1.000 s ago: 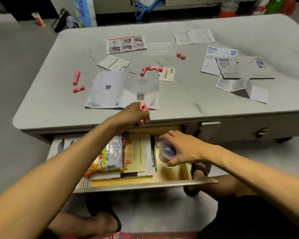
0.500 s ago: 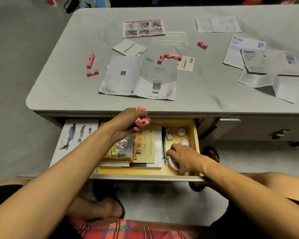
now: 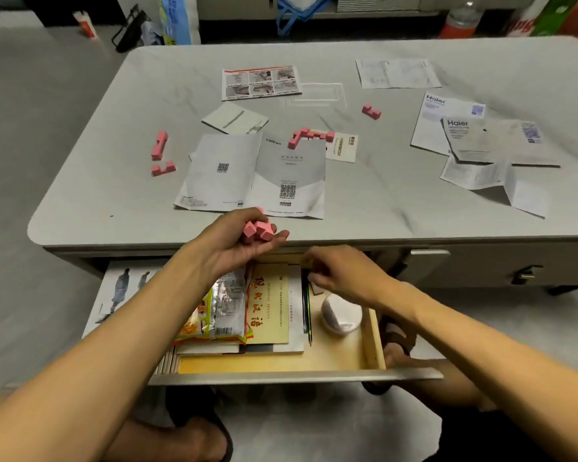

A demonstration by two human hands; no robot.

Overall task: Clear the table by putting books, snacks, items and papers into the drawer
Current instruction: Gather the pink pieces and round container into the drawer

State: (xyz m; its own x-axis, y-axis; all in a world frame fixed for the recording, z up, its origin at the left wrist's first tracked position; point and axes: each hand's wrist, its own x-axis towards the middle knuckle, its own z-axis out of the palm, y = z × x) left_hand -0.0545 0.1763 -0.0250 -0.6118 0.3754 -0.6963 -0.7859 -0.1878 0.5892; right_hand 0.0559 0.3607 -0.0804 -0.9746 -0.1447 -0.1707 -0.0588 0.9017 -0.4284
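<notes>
L hand (image 3: 236, 241) is palm up over the table's (image 3: 114, 201) near edge, fingers curled round a clump of pink blocks (image 3: 259, 229). R hand (image 3: 344, 273) sits at its 3 o'clock, over the open drawer (image 3: 373, 340). Its fingers are bent but blurred, so can't tell if it's got anything.

In drawer: snack bag (image 3: 221, 311) on a yellow book (image 3: 271, 315), pencil (image 3: 307, 308) at the book's 3 o'clock, white round container (image 3: 342, 316) beyond that.

On table: folded leaflet (image 3: 257, 175) at 12 o'clock of L hand, w/ loose pink pieces (image 3: 159, 146) at approx 10, 12 & 1 o'clock. Haier papers (image 3: 447, 128) lie well off at 2 o'clock.
</notes>
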